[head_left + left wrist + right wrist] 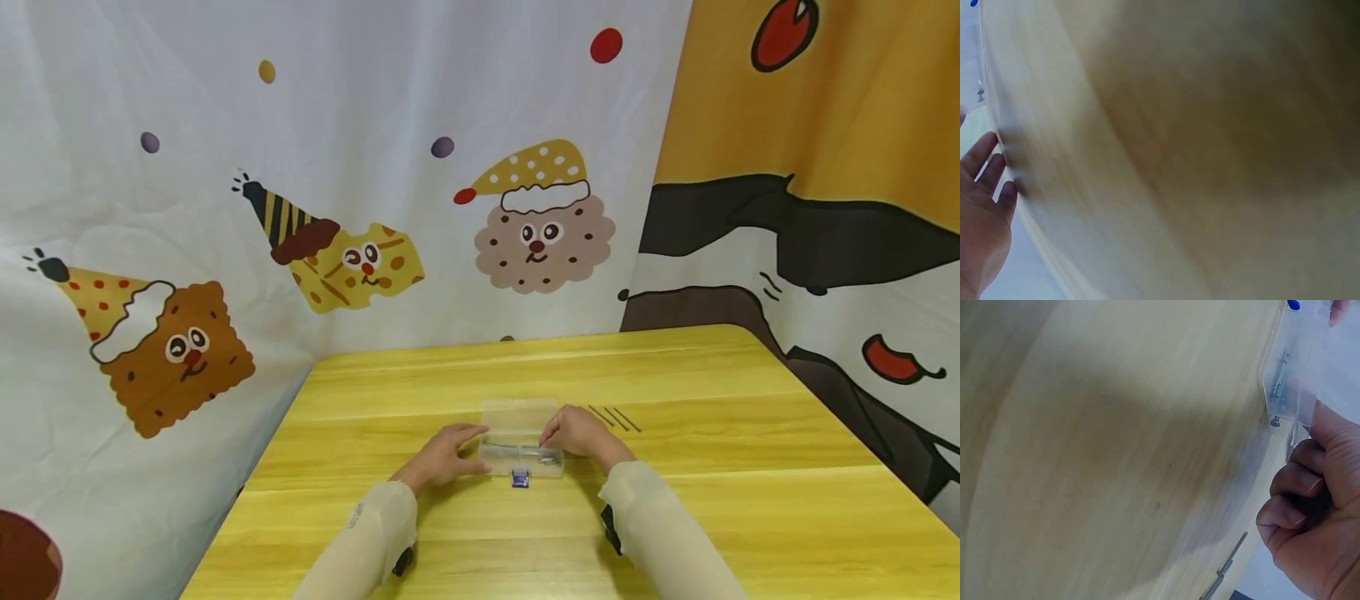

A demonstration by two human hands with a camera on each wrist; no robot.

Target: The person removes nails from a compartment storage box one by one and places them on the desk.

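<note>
Yellow wood-grain table; clear plastic box lies on it, lid raised. My left fingers spread loosely at its left end; right fingers curled, grasp indeterminable. Likely light, slick, brittle: take by ends.

Smooth plastic box, metal screws, wood-grain table

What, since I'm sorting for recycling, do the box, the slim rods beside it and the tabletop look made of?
Box: glossy clear plastic, probably; contents show through.
Slim rods: likely metal, dull grey.
Tabletop: smooth yellow wood grain, perhaps laminate or real wood.
</note>
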